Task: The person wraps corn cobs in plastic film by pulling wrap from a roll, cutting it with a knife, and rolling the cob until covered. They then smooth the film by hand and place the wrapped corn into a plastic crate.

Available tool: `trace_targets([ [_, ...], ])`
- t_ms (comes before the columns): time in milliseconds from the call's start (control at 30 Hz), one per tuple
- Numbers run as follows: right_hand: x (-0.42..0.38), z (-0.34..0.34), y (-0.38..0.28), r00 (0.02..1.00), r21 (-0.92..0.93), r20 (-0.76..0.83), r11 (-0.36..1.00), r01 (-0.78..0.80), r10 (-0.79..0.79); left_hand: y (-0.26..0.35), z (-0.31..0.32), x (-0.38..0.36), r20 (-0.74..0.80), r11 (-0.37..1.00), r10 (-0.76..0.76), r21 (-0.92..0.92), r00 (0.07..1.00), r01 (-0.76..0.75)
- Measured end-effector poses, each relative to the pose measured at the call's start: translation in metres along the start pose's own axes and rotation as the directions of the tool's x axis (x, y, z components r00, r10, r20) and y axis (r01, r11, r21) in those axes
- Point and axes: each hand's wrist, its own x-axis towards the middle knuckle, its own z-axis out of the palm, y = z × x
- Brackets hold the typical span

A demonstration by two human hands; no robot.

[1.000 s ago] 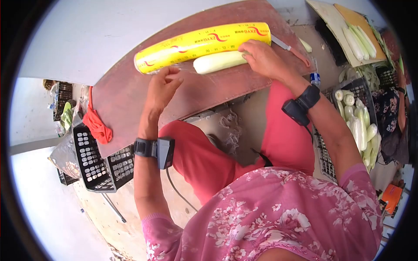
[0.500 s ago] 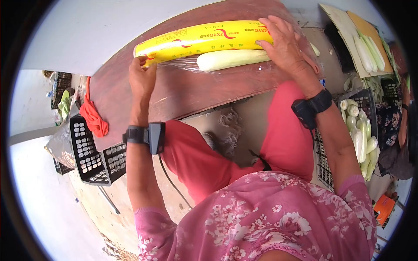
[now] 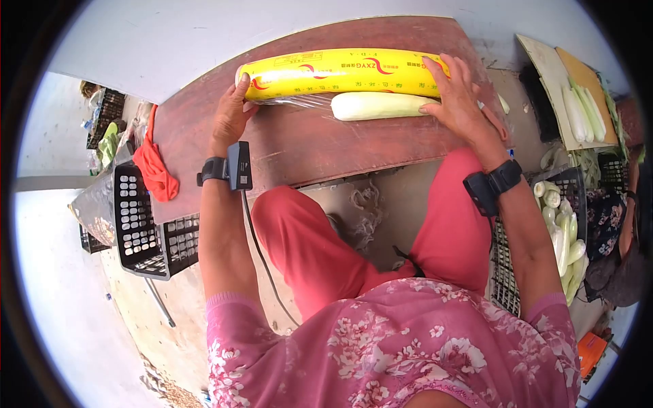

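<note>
A yellow roll of cling film (image 3: 340,73) with red and green print lies across the red-brown table (image 3: 306,149). My left hand (image 3: 231,115) holds the roll's left end, thumb up over the rim and the other fingers partly hidden. Just in front of the roll is a pale green squash (image 3: 381,107), lying lengthwise on clear film (image 3: 299,100) drawn from the roll. My right hand (image 3: 457,98) curls over the roll's right end with its fingers, while its thumb rests at the squash's right end.
An orange-red cloth (image 3: 155,166) drapes over the table's left edge, above a black crate (image 3: 136,214). To the right, pale squashes (image 3: 563,228) fill another crate. Cut vegetables lie on a board (image 3: 554,95) farther back. A co-worker's arm (image 3: 629,211) shows at far right.
The roll and squash have shifted a little rightward on the table. My right thumb has dropped from the roll to the squash's end. The view has also shifted slightly.
</note>
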Motion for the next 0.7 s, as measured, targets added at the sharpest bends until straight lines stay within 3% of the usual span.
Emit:
trace_targets([
  [67,-0.003,-0.002,0.002,1.0,0.0,0.015,1.0,-0.002,0.002,-0.005,0.008,0.0,-0.05,0.998,0.013,0.063,0.999,-0.01],
  [167,-0.001,0.001,0.003,0.999,0.001,0.031,1.0,0.008,-0.008,-0.015,-0.001,0.005,-0.035,1.0,0.001,-0.007,0.999,-0.001],
  [433,-0.007,0.008,0.012,0.996,-0.003,-0.026,0.996,0.088,-0.088,-0.02,-0.004,-0.026,-0.062,0.999,0.037,0.021,0.997,-0.035],
  [567,-0.001,0.01,0.015,0.996,-0.006,-0.022,0.996,0.092,-0.092,-0.02,0.004,-0.028,-0.246,0.995,0.06,-0.06,0.967,-0.077],
  [700,0.0,0.008,0.015,0.996,-0.051,0.006,0.995,0.087,-0.086,-0.029,-0.001,-0.04,-0.29,0.971,-0.137,-0.229,0.947,0.07],
])
